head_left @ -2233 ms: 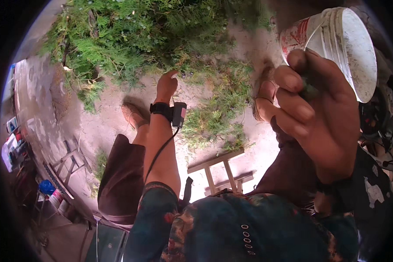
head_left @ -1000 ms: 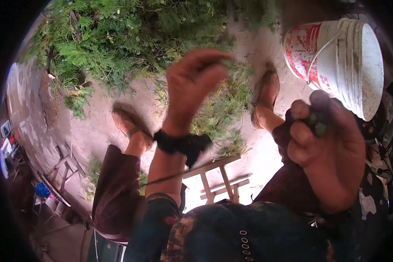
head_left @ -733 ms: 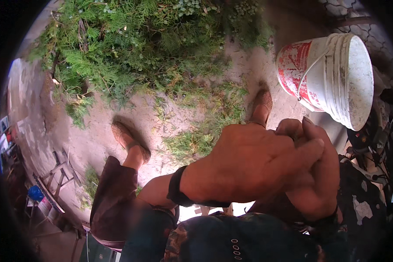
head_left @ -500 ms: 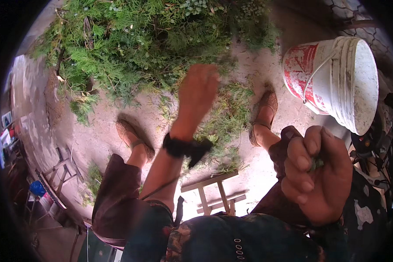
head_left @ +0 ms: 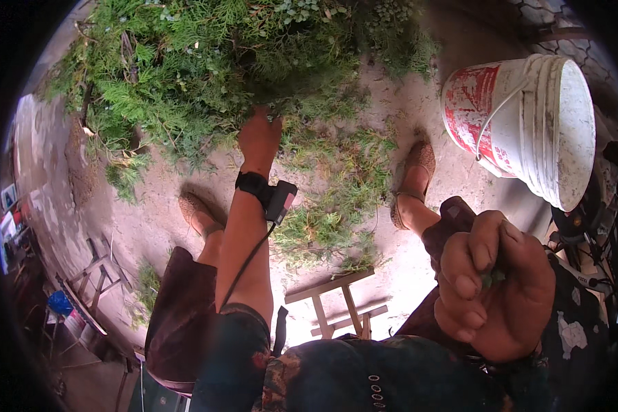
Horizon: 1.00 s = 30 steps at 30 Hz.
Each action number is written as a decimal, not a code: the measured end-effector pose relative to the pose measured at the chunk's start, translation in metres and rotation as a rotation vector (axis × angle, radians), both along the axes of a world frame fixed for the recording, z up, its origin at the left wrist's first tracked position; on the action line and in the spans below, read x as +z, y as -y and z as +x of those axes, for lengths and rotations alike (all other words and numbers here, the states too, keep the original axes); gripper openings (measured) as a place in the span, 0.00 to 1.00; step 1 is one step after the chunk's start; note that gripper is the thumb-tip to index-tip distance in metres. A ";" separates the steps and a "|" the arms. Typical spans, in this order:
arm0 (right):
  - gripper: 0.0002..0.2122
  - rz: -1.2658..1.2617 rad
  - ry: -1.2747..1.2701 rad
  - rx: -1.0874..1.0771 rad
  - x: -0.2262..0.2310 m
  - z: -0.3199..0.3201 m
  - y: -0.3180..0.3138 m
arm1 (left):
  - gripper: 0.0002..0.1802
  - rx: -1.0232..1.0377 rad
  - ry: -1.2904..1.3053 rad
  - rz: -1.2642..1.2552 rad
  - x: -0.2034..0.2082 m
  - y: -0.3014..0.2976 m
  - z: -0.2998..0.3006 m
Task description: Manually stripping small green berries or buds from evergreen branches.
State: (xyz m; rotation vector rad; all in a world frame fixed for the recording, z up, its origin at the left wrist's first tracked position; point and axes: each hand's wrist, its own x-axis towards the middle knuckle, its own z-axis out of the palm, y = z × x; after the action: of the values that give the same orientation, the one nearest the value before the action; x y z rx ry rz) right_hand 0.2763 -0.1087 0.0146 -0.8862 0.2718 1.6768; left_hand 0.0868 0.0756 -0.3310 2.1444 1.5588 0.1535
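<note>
My left hand (head_left: 259,139) reaches forward to the near edge of a large heap of cut evergreen branches (head_left: 178,89). Its fingertips go in among the green sprays, so whether they grip anything is hidden. Bluish-green cones (head_left: 299,12) show on the far part of the heap. My right hand (head_left: 494,292) is held up at the right, palm side showing and fingers curled closed. Between its fingers and thumb a small green piece (head_left: 491,277) peeks out, too covered to tell its kind.
A white and red bucket (head_left: 487,117) lies on its side at the right, mouth facing right. Loose green sprigs (head_left: 343,185) are strewn between my feet. Below them stands a small wooden frame (head_left: 333,292). A blue object (head_left: 60,300) is at the far left.
My left hand has moved left and forward, from above the loose sprigs to the heap's edge. My right hand stays closed in nearly the same place.
</note>
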 end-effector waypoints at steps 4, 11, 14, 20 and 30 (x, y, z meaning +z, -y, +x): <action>0.13 0.058 -0.028 0.014 0.004 -0.004 0.002 | 0.19 0.064 0.634 -0.650 0.034 0.000 0.007; 0.13 0.000 -0.018 -0.029 0.016 -0.018 0.004 | 0.08 0.200 1.336 -1.253 0.131 -0.001 -0.001; 0.12 0.079 -0.024 -0.037 0.013 -0.032 0.005 | 0.08 0.314 1.498 -1.263 0.171 0.010 -0.010; 0.09 0.249 -0.020 -0.015 -0.008 -0.027 0.008 | 0.04 0.313 1.576 -1.261 0.267 0.034 0.004; 0.09 0.488 -0.338 -0.606 -0.015 0.056 -0.022 | 0.09 0.358 1.382 -1.137 0.349 0.066 -0.032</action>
State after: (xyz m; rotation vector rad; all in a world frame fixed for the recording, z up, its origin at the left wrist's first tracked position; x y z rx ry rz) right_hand 0.3324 -0.0870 0.0000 -0.1223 0.3041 1.2265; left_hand 0.0550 0.0100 0.0179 0.5002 0.7407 0.5455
